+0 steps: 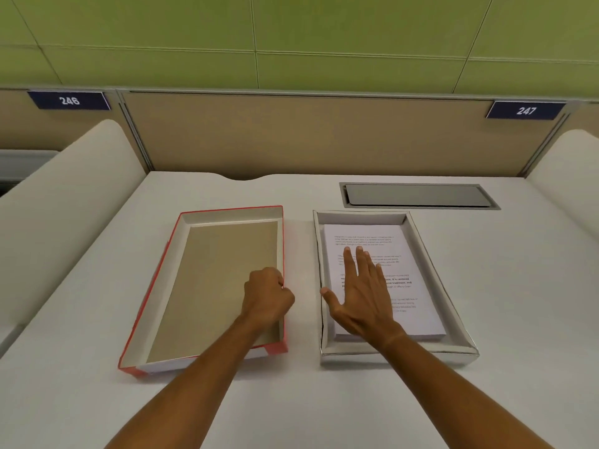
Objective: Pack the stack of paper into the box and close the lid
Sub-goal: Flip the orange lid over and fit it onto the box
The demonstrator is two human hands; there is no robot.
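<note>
A white box (453,306) lies open on the right of the desk with a stack of printed paper (418,286) inside it. My right hand (363,296) rests flat on the paper, fingers spread. Left of it lies the red-edged lid (152,286), upside down, its brown inner face up. My left hand (267,296) is closed on the lid's right wall, near the middle of that side.
The white desk (97,400) has a grey cable hatch (418,195) behind the box. Beige partition panels with number tags 246 (69,100) and 247 (525,110) stand at the back. White curved dividers (64,202) flank both sides.
</note>
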